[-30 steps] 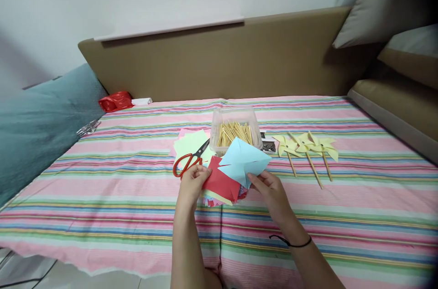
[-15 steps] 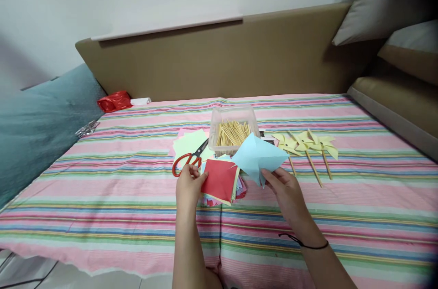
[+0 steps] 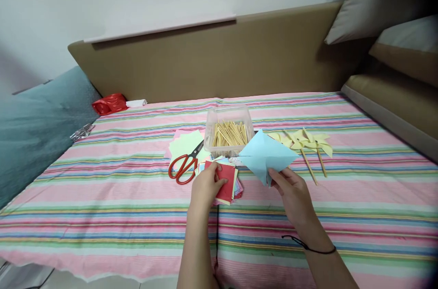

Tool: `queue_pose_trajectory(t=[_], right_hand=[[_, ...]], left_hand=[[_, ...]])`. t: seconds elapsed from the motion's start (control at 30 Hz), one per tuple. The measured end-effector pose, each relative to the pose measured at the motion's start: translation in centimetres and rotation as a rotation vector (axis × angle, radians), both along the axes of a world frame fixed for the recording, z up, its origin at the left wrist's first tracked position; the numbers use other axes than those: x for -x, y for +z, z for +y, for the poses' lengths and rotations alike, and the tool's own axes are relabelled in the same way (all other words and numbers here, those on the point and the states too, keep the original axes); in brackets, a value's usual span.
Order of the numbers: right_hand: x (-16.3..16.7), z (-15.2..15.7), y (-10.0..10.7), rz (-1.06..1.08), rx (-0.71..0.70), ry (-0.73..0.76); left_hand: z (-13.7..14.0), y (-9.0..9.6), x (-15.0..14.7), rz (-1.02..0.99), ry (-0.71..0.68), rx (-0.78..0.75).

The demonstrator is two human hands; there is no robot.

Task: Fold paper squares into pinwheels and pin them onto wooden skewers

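A square of light blue paper [image 3: 268, 154], with slits cut in from its corners, is pinched at its lower corner in my right hand [image 3: 294, 188], held up off the cloth. My left hand [image 3: 207, 184] rests over the left part of a red paper square [image 3: 226, 185], thumb and fingers apart. That red square tops a pile of coloured paper squares [image 3: 238, 187] whose edges fan out beneath it. Just left of the pile lie red-handled scissors [image 3: 185, 167], partly over pale green paper [image 3: 186, 144].
Behind the pile stands a clear plastic box [image 3: 228, 129] of thin wooden sticks [image 3: 230, 135]. Yellow paper pinwheels [image 3: 308, 142] on sticks lie to the right. A striped cloth [image 3: 137, 198] covers the seat. At the far left are a red plastic bag [image 3: 109, 104] and small metallic items [image 3: 82, 132].
My left hand has moved right, from the red square's left edge to over it, away from the scissors. The blue paper has shifted slightly right with my right hand. The view has shifted a little.
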State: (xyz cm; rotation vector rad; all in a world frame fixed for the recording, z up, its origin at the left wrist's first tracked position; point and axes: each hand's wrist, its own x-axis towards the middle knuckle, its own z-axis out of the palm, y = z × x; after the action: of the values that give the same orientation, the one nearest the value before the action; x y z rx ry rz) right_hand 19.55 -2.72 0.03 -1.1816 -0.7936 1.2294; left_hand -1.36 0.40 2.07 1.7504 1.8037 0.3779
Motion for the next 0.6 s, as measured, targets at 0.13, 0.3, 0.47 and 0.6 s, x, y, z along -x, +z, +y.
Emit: queue_pose_trajectory(t=[0.13,0.3,0.47,0.6], right_hand=[[-0.2,0.0,0.3,0.005,-0.003,-0.025],[-0.5,0.1,0.4,-0.002,-0.008,-0.026],[0.2,0.0,0.1,0.002,0.013,-0.030],[0.9,0.0,0.0,-0.019,0.013,0.005]], left_hand=[[0.3,-0.3,-0.7,0.102,0.015,0.045],[0.8,-0.8,-1.1,0.148,0.033,0.073],[1.2,-1.1,-1.1,0.179,0.009,0.090],[1.1,-0.6,-1.4,0.208,-0.012,0.100]])
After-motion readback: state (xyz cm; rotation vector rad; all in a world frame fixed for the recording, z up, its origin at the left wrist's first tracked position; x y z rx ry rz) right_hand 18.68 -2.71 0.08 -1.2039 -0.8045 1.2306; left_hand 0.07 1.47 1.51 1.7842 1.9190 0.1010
